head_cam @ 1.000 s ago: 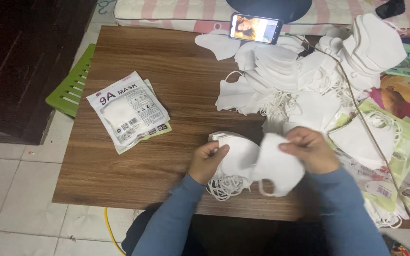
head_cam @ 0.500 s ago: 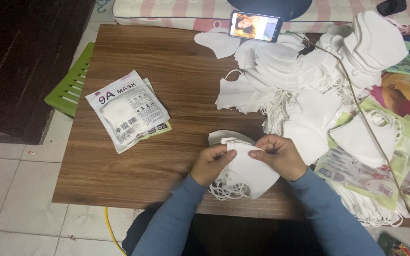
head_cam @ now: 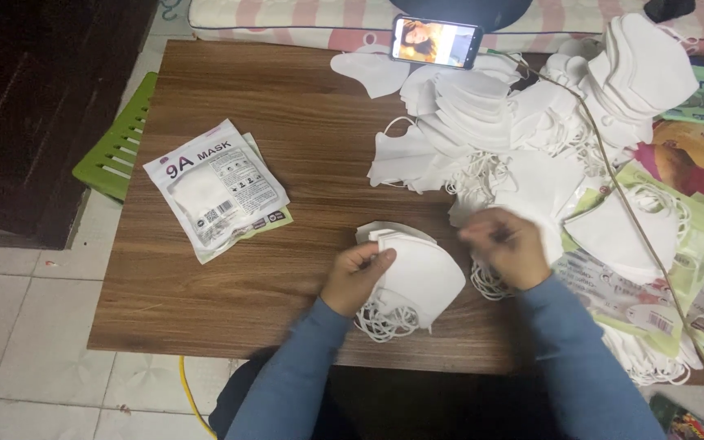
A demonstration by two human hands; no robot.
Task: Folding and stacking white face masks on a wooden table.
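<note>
My left hand [head_cam: 358,277] grips a small stack of folded white face masks [head_cam: 423,275] near the front edge of the brown wooden table [head_cam: 287,98]; their ear loops hang out below the stack. My right hand [head_cam: 508,244] is blurred just right of the stack, over loose masks and ear loops [head_cam: 490,281]. Whether it holds anything is unclear. A large heap of loose white masks [head_cam: 482,122] lies behind both hands.
Sealed mask packets [head_cam: 215,187] lie on the table's left. A lit phone [head_cam: 436,41] leans at the far edge. A tall mask stack [head_cam: 645,69] and green printed wrappers [head_cam: 694,244] fill the right side. A green stool [head_cam: 116,151] stands left of the table.
Both hands were pressing a mask onto the stack. My right hand has since let go and swung right toward the loose masks, while the left keeps hold of the stack.
</note>
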